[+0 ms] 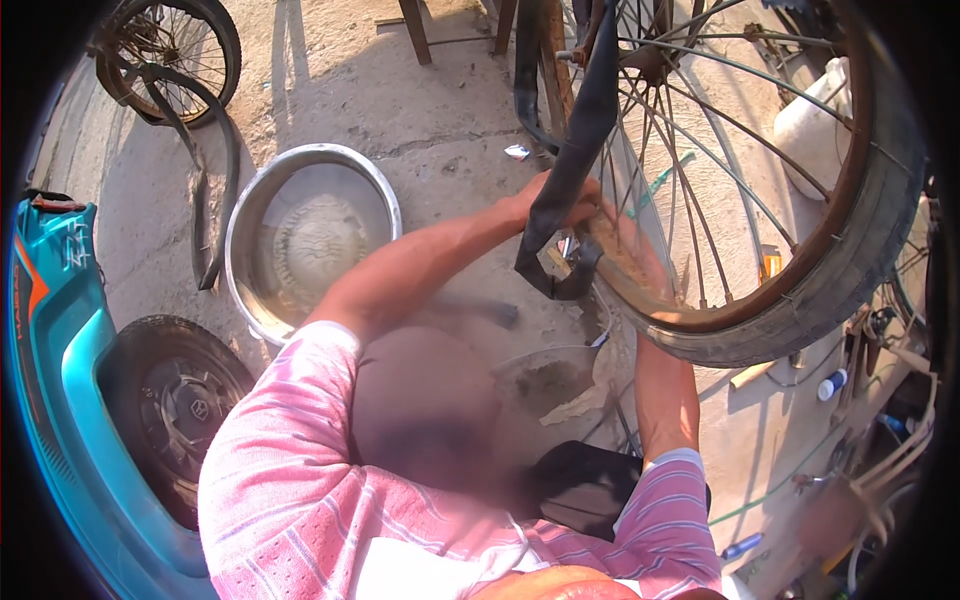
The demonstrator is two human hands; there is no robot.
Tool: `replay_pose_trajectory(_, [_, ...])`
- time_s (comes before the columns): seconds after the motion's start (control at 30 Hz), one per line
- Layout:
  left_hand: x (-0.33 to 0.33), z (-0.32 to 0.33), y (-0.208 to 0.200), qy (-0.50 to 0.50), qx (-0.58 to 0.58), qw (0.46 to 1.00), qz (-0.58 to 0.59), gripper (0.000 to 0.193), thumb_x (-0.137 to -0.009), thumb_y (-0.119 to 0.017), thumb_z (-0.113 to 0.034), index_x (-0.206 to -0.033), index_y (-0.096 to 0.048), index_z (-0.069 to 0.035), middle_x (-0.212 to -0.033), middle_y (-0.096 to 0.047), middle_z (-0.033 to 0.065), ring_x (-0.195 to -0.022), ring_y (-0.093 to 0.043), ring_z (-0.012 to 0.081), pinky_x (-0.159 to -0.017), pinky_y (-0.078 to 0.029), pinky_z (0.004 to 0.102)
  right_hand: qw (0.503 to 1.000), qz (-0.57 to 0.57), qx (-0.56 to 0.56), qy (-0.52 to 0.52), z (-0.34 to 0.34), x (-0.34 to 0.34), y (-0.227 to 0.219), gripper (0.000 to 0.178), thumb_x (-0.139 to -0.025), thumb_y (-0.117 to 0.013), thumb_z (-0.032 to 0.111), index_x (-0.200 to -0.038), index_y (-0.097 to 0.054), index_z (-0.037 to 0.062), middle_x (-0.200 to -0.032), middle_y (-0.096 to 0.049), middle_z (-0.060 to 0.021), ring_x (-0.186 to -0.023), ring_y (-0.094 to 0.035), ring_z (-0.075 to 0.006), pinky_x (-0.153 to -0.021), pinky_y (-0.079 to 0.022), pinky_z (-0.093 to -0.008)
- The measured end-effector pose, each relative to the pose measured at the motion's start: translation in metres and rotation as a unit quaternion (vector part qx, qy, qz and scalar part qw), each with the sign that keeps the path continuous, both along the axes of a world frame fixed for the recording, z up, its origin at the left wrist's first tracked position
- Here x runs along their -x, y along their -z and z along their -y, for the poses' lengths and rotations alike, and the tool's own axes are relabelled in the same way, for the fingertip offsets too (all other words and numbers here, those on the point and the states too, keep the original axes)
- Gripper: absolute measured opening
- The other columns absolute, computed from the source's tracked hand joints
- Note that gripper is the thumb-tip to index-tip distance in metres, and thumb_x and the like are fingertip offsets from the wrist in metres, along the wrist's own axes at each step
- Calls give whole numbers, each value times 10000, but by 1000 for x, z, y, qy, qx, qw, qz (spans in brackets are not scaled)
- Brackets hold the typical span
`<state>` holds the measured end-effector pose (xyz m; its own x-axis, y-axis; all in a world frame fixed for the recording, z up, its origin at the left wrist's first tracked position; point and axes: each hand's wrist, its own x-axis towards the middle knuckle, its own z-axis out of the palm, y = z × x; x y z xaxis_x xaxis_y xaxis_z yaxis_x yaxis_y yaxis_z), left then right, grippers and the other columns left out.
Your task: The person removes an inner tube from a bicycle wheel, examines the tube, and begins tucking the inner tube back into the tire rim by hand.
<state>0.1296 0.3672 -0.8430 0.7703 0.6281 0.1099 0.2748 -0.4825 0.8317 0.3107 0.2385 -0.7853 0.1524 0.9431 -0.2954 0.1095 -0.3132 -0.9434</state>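
Note:
A bicycle wheel with a rusty rim, wire spokes and a worn dark tyre stands at the upper right. A flat black inner tube hangs over its left side and folds into a loop at the bottom. My left hand is at the rim's left edge, fingers curled and partly covered by the tube; what they grip is hidden. Reaching up behind the wheel, my right hand shows only in part through the spokes, close to the left one. Its fingers are hidden and blurred.
A metal basin of water stands on the concrete at left. Beside it are a teal scooter and its wheel. Farther off lie another bicycle wheel and a draped tube. A white jug and scattered tools stand right.

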Motion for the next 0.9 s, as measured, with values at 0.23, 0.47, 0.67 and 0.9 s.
replay_pose_trajectory(0.23, [-9, 8, 17, -42, 28, 998, 37, 213, -923, -643, -211, -1049, -718, -56, -984, -718, 206, -982, -713, 366, -850, -563, 437, 997, 24, 54, -41, -6, 2, -19, 514, -1089, -577, 346, -1466, -601, -2, -1439, -640, -146, -1365, -565, -207, -1158, -402, -308])
replay_pose_trajectory(0.47, [-20, 38, -7, -141, 1, 990, 23, 134, -931, -638, -137, -970, -684, -18, -926, -690, 201, -912, -690, 363, -804, -536, 442, 993, 42, 90, -58, -6, -10, -29, 558, -1096, -568, 400, -1466, -595, -18, -1460, -625, -158, -1385, -551, -215, -1173, -387, -310])
replay_pose_trajectory(0.67, [6, 39, 6, -145, 30, 987, 70, 162, -962, -656, -156, -1043, -700, -23, -920, -678, 199, -871, -675, 360, -794, -537, 430, 990, 45, 100, -88, -17, 1, -40, 600, -1103, -561, 446, -1466, -590, -31, -1478, -613, -168, -1403, -539, -223, -1185, -375, -312])
replay_pose_trajectory(0.9, [30, 80, -34, -42, -1, 982, 184, 234, -955, -704, -138, -1145, -712, -2, -1070, -683, 153, -997, -646, 299, -862, -531, 406, 987, 75, 111, -88, 7, -20, -33, 504, -1084, -602, 371, -1404, -626, -18, -1353, -663, -132, -1239, -605, -177, -1064, -449, -293])
